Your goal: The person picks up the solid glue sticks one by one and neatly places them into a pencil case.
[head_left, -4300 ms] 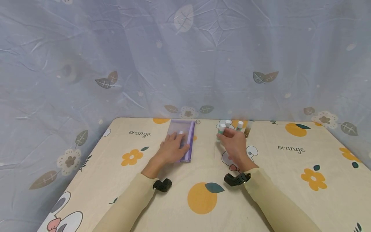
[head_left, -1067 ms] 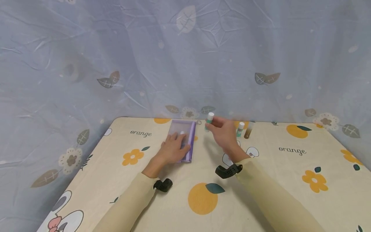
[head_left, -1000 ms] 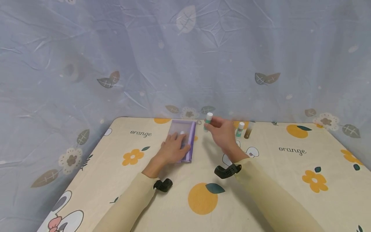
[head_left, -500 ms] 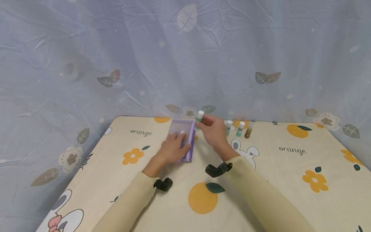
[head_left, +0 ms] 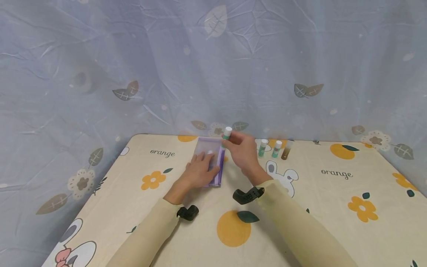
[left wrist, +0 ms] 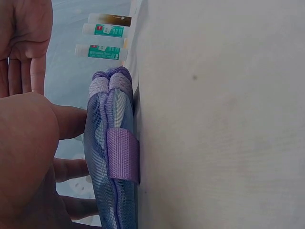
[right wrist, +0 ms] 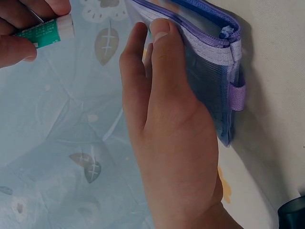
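Note:
A purple mesh zipper pouch (head_left: 208, 142) lies flat on the table. My left hand (head_left: 198, 172) rests on it, fingers extended, thumb near the zipper edge. A white tip shows through the mesh beside those fingers. With thumb and fingers my right hand (head_left: 245, 152) pinches a green-labelled glue stick (head_left: 228, 131), white cap up, held over the pouch's far right corner. The right wrist view shows the same glue stick (right wrist: 45, 34) apart from the pouch (right wrist: 209, 78), whose zipper side gapes. In the left wrist view the pouch (left wrist: 97, 138) stands along the left fingers.
To the right stand two more glue sticks (head_left: 262, 148) with white caps and a brown-and-clear tube (head_left: 285, 150). The table (head_left: 300, 207) has an orange-print cloth. Behind it hangs a pale blue leaf-print curtain (head_left: 186, 85).
My right hand has taken one glue stick from the row and carried it left to the pouch's far right corner. The left hand stays on the pouch.

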A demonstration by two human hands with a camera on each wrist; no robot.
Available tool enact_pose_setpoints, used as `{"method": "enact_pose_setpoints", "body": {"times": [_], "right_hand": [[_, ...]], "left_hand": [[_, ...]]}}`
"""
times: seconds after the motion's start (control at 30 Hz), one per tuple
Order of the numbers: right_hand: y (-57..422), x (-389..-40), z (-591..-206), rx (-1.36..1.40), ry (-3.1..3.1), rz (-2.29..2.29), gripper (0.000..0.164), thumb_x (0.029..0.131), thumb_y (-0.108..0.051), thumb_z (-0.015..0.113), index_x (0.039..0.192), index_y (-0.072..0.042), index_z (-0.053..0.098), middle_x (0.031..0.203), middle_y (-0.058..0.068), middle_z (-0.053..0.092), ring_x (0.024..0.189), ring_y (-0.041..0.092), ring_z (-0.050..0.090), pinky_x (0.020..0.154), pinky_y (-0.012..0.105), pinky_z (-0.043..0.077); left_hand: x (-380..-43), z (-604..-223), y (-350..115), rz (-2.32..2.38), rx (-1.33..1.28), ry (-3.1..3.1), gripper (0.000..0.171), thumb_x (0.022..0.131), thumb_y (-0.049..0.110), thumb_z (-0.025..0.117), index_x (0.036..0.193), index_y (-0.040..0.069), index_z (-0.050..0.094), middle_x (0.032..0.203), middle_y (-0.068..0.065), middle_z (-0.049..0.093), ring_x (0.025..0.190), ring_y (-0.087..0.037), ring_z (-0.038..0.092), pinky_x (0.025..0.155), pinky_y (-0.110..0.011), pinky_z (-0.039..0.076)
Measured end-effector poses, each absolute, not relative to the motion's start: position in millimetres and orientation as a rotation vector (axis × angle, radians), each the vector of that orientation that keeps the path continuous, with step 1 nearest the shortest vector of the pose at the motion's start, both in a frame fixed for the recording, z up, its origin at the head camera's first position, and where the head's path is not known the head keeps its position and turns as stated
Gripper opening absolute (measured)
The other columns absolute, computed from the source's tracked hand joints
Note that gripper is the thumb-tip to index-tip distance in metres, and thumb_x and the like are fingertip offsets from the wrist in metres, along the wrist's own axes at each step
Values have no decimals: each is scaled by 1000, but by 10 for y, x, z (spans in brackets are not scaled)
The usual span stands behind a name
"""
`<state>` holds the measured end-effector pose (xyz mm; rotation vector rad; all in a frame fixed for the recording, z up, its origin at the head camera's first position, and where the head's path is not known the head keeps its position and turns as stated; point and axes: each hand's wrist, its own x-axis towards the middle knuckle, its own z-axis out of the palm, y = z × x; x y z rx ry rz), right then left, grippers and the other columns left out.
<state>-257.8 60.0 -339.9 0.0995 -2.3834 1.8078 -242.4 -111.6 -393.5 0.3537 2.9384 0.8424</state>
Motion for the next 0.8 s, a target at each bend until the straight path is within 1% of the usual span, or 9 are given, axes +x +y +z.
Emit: {"method": "enact_pose_setpoints", "body": {"times": [0.27, 0.47, 0.63, 0.8], "right_hand": [[604, -2578, -3414, 101, -2370, 1797, 25, 100, -18, 75, 123, -11, 78, 127, 11, 77, 123, 27, 71, 107, 44, 56], [604, -2583, -3447, 82, -2370, 1800, 28, 99, -18, 75, 126, -10, 77, 127, 12, 77, 123, 28, 71, 107, 45, 55], [617, -2591, -3484, 53, -2388, 1793, 31, 99, -19, 75, 129, -10, 76, 130, 13, 76, 126, 28, 69, 108, 45, 55], [647, -2593, -3534, 33, -2398, 1794, 35, 100, -18, 74, 133, -9, 73, 133, 14, 75, 128, 29, 67, 110, 46, 54]], "left_hand": [[-2427, -3930, -1119, 846, 346, 2926, 66, 108, 43, 52, 164, 10, 39, 173, -27, 26, 162, -53, 17, 126, -74, 20], [-2430, -3935, -1125, 844, 350, 2928, 65, 108, 42, 52, 164, 10, 39, 173, -28, 26, 162, -54, 18, 126, -74, 21], [-2425, -3929, -1127, 850, 364, 2932, 65, 108, 42, 52, 163, 10, 40, 172, -29, 27, 161, -53, 19, 125, -74, 22], [-2429, -3930, -1121, 845, 368, 2940, 66, 108, 42, 52, 163, 10, 40, 172, -29, 28, 161, -54, 20, 125, -74, 22]]}}
